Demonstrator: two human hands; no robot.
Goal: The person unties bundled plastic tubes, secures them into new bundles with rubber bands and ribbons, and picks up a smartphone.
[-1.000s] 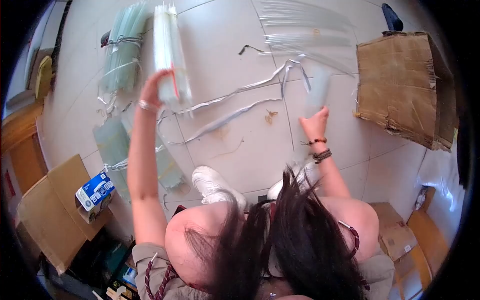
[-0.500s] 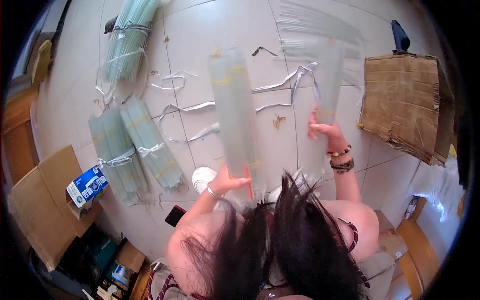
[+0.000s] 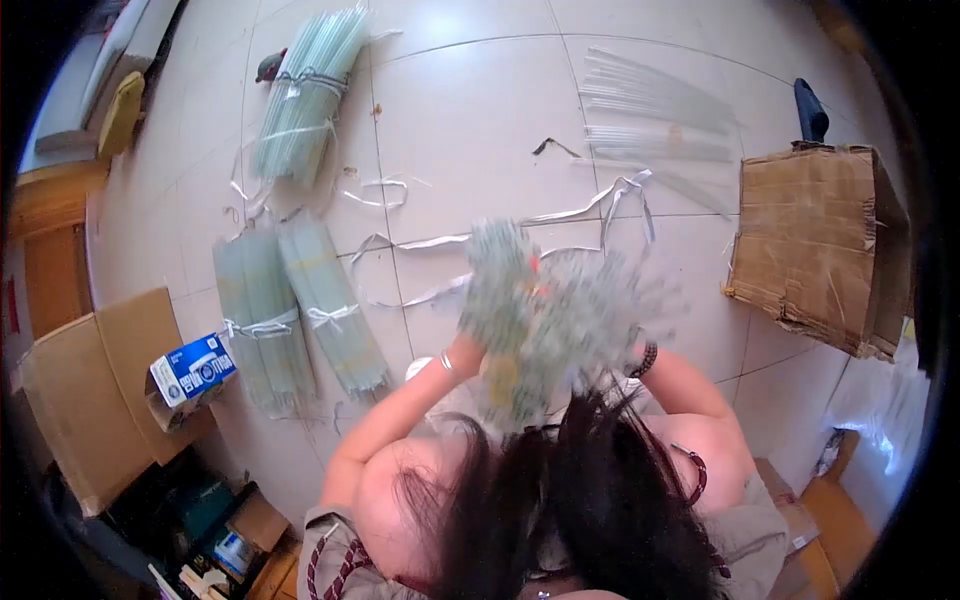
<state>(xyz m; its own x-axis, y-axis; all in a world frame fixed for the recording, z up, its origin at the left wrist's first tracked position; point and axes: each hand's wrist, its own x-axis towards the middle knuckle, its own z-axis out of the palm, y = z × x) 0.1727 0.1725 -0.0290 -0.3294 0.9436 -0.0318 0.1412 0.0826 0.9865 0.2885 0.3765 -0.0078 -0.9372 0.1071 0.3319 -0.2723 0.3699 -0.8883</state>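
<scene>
My left hand (image 3: 470, 345) grips a thick bundle of thin clear rods (image 3: 500, 260), held on end so their tips point up toward me. A looser bunch of clear rods (image 3: 605, 305) fans out against it on the right, smeared by motion. Behind that bunch, my right hand (image 3: 638, 358) holds it, with the fingers mostly hidden. A small red patch shows between the two groups. White ribbon (image 3: 420, 242) lies in loops on the floor beyond the bundles.
Two tied bundles (image 3: 258, 320) and a bigger tied bundle (image 3: 312, 100) lie at left. Loose rods (image 3: 655, 100) are spread at upper right. A cardboard box (image 3: 805, 245) stands at right. At left are a blue-white carton (image 3: 190, 370) and a cardboard flap (image 3: 100, 400).
Both bunches have swung from lying lengthwise to standing on end. My right hand has come in toward the left one, bringing its rods against the thick bundle.
</scene>
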